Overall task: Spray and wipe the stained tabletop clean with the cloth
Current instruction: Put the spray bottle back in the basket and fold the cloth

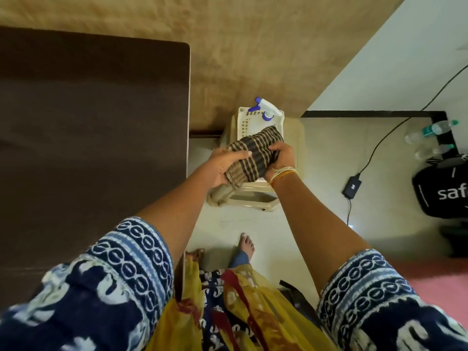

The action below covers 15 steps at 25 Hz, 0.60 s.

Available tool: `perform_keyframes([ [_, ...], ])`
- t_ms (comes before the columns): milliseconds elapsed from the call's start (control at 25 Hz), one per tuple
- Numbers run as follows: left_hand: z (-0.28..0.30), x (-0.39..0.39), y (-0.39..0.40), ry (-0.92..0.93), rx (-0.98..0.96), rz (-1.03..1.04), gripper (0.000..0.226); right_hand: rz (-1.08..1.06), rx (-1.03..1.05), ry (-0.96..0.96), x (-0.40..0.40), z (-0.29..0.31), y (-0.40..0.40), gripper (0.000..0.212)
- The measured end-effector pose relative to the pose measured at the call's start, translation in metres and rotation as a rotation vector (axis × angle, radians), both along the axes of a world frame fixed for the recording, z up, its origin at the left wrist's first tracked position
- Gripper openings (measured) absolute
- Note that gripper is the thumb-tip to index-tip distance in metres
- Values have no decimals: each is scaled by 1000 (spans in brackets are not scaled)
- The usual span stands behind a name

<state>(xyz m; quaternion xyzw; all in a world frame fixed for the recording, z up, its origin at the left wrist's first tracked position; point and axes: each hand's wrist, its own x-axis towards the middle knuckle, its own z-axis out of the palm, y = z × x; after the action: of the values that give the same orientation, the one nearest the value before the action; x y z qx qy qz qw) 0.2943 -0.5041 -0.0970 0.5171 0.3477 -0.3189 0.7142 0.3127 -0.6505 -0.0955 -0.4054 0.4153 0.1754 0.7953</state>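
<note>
Left of your hands lies the dark brown bench (88,138). Below your hands, a beige plastic stool (255,196) stands on the pale tiled floor (316,186) and carries a white basket (244,122). Right of them, a black power adapter (352,186) lies on that floor.

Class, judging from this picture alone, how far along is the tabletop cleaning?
Done: nothing visibly.
In hand: left hand and right hand grip the striped cloth over the basket.
Left: take the spray bottle out of the basket, spray and wipe the dark tabletop.
</note>
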Motion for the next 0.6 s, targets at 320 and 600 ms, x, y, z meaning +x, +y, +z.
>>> perform_keyframes([
  [320, -108, 40, -49, -38, 363, 141, 37, 125, -286, 167, 49, -112, -57, 46],
  [600, -156, 64, -61, -177, 574, -96, 51, 587, -812, 155, 66, -153, -71, 38],
])
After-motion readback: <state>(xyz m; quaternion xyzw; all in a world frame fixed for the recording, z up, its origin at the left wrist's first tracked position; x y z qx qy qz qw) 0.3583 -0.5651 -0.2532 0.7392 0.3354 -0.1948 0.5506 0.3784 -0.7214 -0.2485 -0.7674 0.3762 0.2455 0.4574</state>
